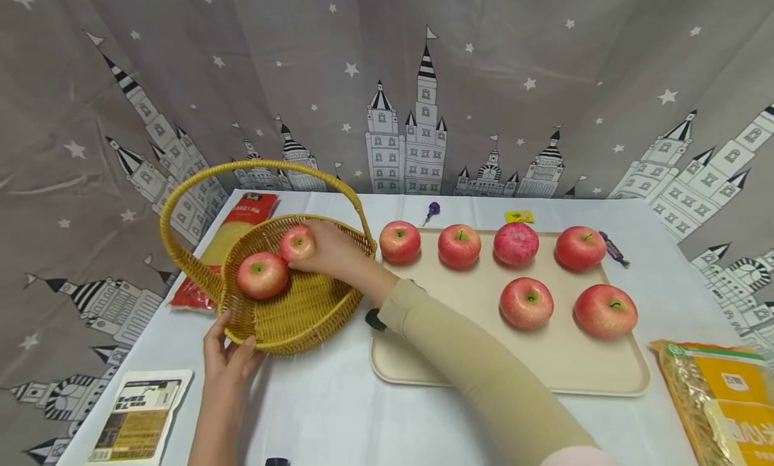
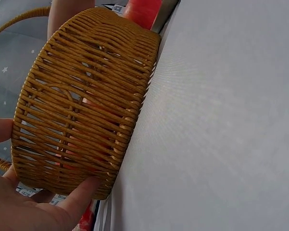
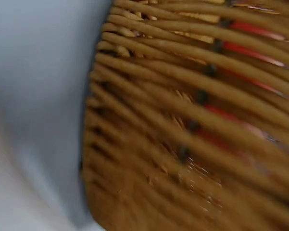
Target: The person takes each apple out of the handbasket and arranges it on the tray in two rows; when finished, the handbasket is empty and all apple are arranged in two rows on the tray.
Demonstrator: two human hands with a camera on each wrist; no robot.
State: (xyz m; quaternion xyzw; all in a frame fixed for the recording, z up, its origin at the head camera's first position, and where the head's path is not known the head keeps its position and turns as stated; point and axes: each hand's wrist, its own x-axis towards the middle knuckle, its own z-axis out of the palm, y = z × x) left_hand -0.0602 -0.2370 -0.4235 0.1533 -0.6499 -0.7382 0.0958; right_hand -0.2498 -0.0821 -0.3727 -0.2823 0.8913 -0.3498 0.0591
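A yellow wicker basket [image 1: 302,325] with a tall hoop handle stands on the left of the table. My right hand [image 1: 329,249] reaches into it and holds a red apple [image 1: 297,243] above the basket floor. A second red apple [image 1: 262,275] lies inside, beside the held one. My left hand [image 1: 226,353] rests against the basket's near outer wall [image 2: 81,110], thumb and fingers spread on the weave. The right wrist view is a blurred close-up of the basket weave [image 3: 192,125]. Several more red apples, such as one [image 1: 526,303], lie on a beige tray [image 1: 544,372] to the right.
A red and yellow packet [image 1: 232,234] lies behind the basket. A printed pouch [image 1: 140,415] sits at the front left, and a yellow noodle packet [image 1: 722,399] at the front right. Small wrapped sweets [image 1: 613,249] lie by the tray's far edge. A starry castle curtain hangs behind.
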